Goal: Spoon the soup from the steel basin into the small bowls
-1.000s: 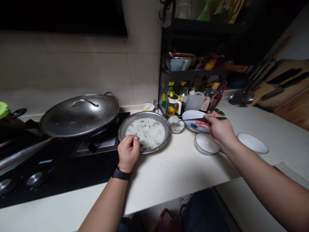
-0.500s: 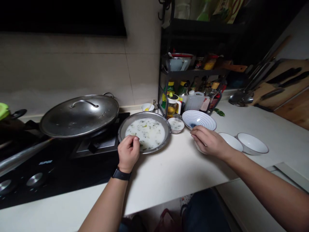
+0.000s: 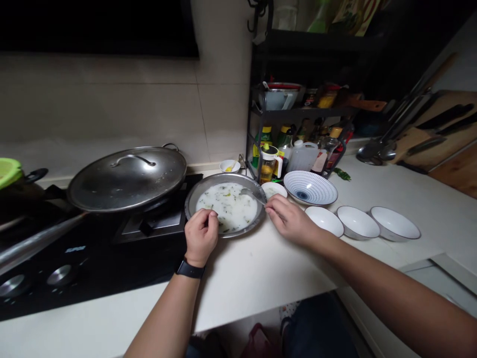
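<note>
A wide metal basin (image 3: 194, 193) of milky white soup (image 3: 227, 206) with dark green bits stands on the counter beside the stove. My left hand (image 3: 201, 234), wearing a black watch, is closed at the basin's near-left rim; its fingertips are hidden behind the hand. My right hand (image 3: 286, 219) pinches a metal spoon (image 3: 249, 193) by its handle, with the spoon's head at the soup's right side. Just behind that hand is a small bowl (image 3: 274, 189) with pale contents, partly covered by the fingers.
Three white bowls (image 3: 358, 223) line the counter on the right, with a blue-patterned bowl (image 3: 311, 188) behind them. A lidded wok (image 3: 128, 181) sits on the stove. Bottles fill the rack (image 3: 263, 112); a small dish (image 3: 229, 166) stands behind the basin.
My right hand has moved left from in front of the patterned bowl to the basin's right rim, and the spoon now shows over the soup. My left hand keeps its place at the basin.
</note>
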`<state>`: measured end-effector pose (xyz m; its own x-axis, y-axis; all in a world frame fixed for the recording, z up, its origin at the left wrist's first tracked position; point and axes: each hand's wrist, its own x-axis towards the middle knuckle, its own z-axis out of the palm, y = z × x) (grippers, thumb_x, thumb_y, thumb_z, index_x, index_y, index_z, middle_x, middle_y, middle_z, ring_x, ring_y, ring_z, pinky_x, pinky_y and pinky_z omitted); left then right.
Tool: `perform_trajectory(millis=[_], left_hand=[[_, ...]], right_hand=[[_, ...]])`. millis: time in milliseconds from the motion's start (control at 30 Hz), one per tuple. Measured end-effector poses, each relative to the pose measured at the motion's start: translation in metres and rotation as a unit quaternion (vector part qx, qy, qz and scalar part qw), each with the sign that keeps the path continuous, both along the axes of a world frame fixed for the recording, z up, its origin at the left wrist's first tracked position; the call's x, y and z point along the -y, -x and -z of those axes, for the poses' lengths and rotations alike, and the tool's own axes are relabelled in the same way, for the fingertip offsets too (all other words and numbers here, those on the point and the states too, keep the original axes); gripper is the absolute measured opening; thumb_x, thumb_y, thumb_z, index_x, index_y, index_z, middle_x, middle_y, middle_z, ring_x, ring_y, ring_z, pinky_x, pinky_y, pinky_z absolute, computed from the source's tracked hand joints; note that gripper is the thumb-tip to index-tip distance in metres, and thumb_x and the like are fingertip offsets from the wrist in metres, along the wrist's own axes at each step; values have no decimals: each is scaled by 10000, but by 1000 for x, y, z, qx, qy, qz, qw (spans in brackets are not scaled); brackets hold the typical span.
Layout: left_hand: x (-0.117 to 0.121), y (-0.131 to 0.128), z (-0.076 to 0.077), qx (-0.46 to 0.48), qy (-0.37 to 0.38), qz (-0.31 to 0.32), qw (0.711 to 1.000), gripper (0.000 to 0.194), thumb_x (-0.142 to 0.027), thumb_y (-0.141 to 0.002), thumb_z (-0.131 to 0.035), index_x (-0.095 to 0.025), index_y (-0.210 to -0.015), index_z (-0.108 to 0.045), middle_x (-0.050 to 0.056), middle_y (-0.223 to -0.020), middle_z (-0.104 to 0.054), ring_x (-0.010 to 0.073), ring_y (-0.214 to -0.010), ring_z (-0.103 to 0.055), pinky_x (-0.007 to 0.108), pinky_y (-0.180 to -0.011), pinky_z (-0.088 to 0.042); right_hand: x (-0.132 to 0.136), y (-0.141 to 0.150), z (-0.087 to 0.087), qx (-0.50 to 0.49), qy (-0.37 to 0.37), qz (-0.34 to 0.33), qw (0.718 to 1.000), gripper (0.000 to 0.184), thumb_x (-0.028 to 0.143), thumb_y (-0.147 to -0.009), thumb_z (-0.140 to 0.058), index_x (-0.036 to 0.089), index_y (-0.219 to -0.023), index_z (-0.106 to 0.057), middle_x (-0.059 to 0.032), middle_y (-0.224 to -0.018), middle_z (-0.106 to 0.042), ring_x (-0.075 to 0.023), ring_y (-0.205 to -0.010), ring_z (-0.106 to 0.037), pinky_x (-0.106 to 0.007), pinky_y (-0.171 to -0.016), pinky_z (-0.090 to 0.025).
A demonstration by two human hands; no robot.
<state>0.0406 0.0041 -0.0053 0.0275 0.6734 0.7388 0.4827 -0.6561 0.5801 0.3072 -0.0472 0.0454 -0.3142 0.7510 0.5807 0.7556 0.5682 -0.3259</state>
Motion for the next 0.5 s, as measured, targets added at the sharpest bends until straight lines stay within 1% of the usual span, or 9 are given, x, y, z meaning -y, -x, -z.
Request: perform_trajectory(millis=[67, 100, 133, 167, 233, 300, 367, 433, 500], left_hand=[[0, 0, 0, 3, -5, 1, 1000, 267, -224, -973, -530, -193, -723, -620, 23, -703, -641, 150, -680, -601, 280, -666, -433], [-1, 0, 0, 4, -6, 2, 1000, 266, -223, -972, -531, -192, -723, -619, 21, -703, -641, 148, -679, -601, 278, -663, -432], [-1, 0, 0, 4, -7, 2, 1000, 266, -222, -973, -531, -191, -723, -617, 20, -701, -639, 147, -677, -600, 276, -660, -431], [-1, 0, 0, 4, -8, 2, 1000, 268, -222, -973, -530, -191, -721, -616, 18, -698, -636, 145, -672, -597, 275, -655, -430], [-1, 0, 0, 3, -8, 2, 1000, 269, -220, -974, -529, -191, -721, -614, 16, -694, -631, 143, -666, -593, 275, -649, -427], [-1, 0, -1, 4, -9, 1, 1000, 268, -218, -974, -529, -191, -721, -613, 17, -695, -631, 144, -668, -594, 275, -650, -428], [-1, 0, -1, 4, -9, 1, 1000, 267, -215, -973, -530, -191, -721, -613, 18, -699, -634, 145, -673, -596, 277, -655, -430], [0, 0, 0, 4, -8, 2, 1000, 265, -213, -972, -531, -192, -721, -615, 19, -700, -634, 147, -675, -596, 277, -659, -430], [0, 0, 0, 4, -6, 2, 1000, 264, -214, -971, -531, -192, -723, -618, 18, -698, -634, 147, -673, -595, 278, -661, -430]], right_hand=[[-1, 4, 2, -91, 51, 39, 994, 159, 271, -997, -486, 222, -897, -600, -89, -920, -655, -233, -873, -684, -387, -781, -575], [-2, 6, 3, -152, 85, 65, 983, 165, 294, -991, -500, 221, -877, -594, -79, -905, -658, -228, -847, -703, -381, -765, -582], [-4, 8, 2, -218, 121, 92, 964, 168, 312, -984, -516, 220, -863, -588, -68, -885, -664, -221, -812, -720, -371, -745, -590], [-6, 9, 1, -286, 157, 118, 938, 166, 322, -973, -535, 219, -852, -583, -56, -857, -671, -212, -769, -733, -361, -723, -597], [-12, 10, -2, -415, 212, 159, 871, 141, 306, -941, -587, 216, -833, -575, -31, -786, -678, -200, -699, -746, -349, -703, -615], [-18, 10, -7, -516, 242, 182, 801, 114, 245, -898, -635, 211, -811, -570, -14, -723, -672, -197, -656, -751, -342, -690, -633], [-22, 9, -12, -587, 254, 190, 745, 108, 171, -869, -646, 201, -800, -568, -18, -700, -671, -201, -633, -755, -334, -660, -647], [-23, 8, -16, -624, 256, 186, 714, 113, 110, -859, -624, 188, -798, -568, -31, -694, -674, -208, -621, -757, -329, -636, -654], [-21, 8, -21, -641, 252, 178, 703, 120, 74, -860, -600, 174, -801, -568, -40, -694, -673, -210, -605, -756, -332, -623, -659]])
